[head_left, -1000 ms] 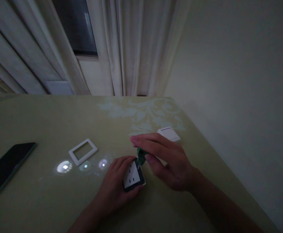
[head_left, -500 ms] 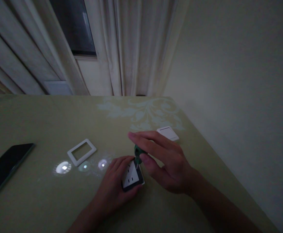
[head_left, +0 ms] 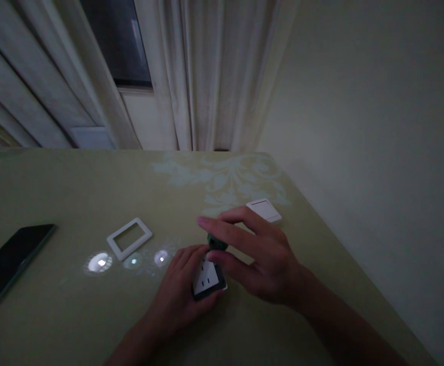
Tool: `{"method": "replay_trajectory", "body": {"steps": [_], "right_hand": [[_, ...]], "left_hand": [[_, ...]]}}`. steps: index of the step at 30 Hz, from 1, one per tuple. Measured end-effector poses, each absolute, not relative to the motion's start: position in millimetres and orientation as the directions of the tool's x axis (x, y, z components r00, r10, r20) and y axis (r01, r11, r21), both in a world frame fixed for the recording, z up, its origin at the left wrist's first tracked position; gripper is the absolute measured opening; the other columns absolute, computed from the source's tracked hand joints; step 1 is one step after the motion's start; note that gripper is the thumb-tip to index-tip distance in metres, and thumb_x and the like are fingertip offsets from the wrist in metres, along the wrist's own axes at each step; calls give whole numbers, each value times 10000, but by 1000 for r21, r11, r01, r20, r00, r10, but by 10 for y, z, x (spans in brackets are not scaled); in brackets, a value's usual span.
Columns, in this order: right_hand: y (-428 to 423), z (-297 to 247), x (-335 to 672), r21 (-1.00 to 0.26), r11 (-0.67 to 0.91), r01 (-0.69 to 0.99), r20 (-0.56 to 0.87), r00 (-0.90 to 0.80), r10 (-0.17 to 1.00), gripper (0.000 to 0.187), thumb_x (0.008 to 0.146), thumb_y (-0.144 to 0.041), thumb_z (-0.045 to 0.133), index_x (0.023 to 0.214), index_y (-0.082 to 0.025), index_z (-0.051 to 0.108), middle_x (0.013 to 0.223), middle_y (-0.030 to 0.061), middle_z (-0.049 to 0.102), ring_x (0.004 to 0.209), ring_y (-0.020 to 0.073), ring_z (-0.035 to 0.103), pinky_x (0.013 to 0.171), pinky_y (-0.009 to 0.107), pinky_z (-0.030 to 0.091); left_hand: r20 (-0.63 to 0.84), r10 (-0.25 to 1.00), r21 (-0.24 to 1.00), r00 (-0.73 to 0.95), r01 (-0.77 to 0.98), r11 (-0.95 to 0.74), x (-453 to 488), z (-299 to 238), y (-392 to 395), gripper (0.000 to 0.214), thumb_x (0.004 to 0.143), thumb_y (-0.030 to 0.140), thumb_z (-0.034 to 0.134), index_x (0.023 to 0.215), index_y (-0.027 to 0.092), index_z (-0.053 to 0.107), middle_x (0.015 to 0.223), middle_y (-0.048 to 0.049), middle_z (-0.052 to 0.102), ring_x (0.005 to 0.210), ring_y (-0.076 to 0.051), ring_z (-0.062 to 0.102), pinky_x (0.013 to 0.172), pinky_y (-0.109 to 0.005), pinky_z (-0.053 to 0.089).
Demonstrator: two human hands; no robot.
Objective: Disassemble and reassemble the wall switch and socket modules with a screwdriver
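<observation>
My left hand [head_left: 185, 282] is closed around a wall socket [head_left: 205, 280], white-faced with dark edges and slots, and steadies it low over the table. Between the thumb and fingers of my right hand [head_left: 254, 254] is the green handle of a screwdriver [head_left: 216, 243], standing over the socket's far part. My right thumb and fingers hide the shaft and the spot where its tip would meet the socket.
A white rectangular frame [head_left: 115, 248] lies on the table [head_left: 72, 325] to the left of my hands. Beyond my right hand rests a white switch plate [head_left: 264, 210]. A dark phone [head_left: 13, 262] is at the far left. Wall [head_left: 378, 178] borders the table's right side.
My right fingers have turned and shifted slightly left and down around the screwdriver handle, now covering its shaft. My left hand and the socket stay almost where they were.
</observation>
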State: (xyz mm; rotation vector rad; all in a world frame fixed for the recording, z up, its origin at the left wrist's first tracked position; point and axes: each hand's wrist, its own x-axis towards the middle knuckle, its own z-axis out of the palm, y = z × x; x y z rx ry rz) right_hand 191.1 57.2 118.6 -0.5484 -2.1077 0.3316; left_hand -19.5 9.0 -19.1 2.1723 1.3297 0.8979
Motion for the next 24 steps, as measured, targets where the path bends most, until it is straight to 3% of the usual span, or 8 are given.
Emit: {"method": "replay_trajectory", "body": {"steps": [2, 6, 10, 14, 18, 22, 24], "right_hand": [[590, 1187, 1914, -467, 856, 222, 672, -540, 507, 409, 1113, -196, 562, 1519, -189, 617, 1367, 118, 736, 1225, 210, 720, 1044, 371, 629], [585, 1193, 1917, -372, 875, 309, 758, -442, 479, 313, 1027, -303, 770, 1317, -187, 760, 1108, 92, 770, 980, 191, 753, 857, 315, 661], [558, 1212, 1920, -433, 861, 267, 673, -539, 506, 400, 1108, -214, 577, 1503, -177, 632, 1362, 132, 731, 1225, 227, 717, 1033, 388, 635], [566, 1201, 1933, -350, 867, 354, 753, -445, 485, 314, 1045, -294, 735, 1342, -194, 754, 1076, 82, 748, 954, 191, 734, 842, 325, 658], [572, 1198, 1948, -383, 883, 270, 685, -559, 468, 395, 1102, -205, 569, 1473, -100, 654, 1336, 155, 721, 1205, 224, 707, 1017, 364, 625], [559, 1207, 1942, -328, 890, 317, 746, -491, 450, 338, 1056, -250, 700, 1375, -144, 741, 1155, 113, 745, 1067, 206, 721, 928, 336, 634], [560, 1215, 1937, -362, 889, 282, 711, -533, 459, 376, 1080, -244, 652, 1422, -98, 701, 1226, 142, 745, 1139, 219, 718, 985, 347, 624]], "left_hand": [[304, 895, 654, 327, 611, -446, -199, -200, 88, 707, 839, 367, 867, 1461, 339, 532, 1385, -101, 684, 1246, -399, 649, 1034, -609, 585], [309, 896, 663, 320, 603, -444, -197, -205, 84, 688, 857, 328, 841, 1473, 352, 536, 1359, -105, 692, 1234, -391, 654, 1012, -595, 591], [318, 892, 672, 320, 588, -450, -186, -179, 90, 712, 844, 357, 853, 1481, 342, 535, 1382, -108, 695, 1248, -400, 655, 1033, -598, 582], [318, 890, 668, 326, 589, -454, -188, -175, 97, 657, 863, 349, 846, 1452, 349, 555, 1340, -94, 702, 1221, -380, 659, 1012, -568, 588], [311, 888, 666, 338, 590, -457, -197, -216, 97, 726, 852, 358, 862, 1491, 338, 518, 1417, -106, 670, 1279, -395, 625, 1051, -587, 564], [316, 888, 671, 333, 584, -458, -199, -245, 100, 733, 869, 377, 852, 1511, 331, 501, 1430, -125, 657, 1298, -407, 612, 1054, -597, 555], [319, 887, 676, 333, 576, -459, -198, -241, 100, 740, 865, 387, 857, 1511, 320, 503, 1418, -130, 663, 1287, -406, 617, 1054, -594, 552]]}}
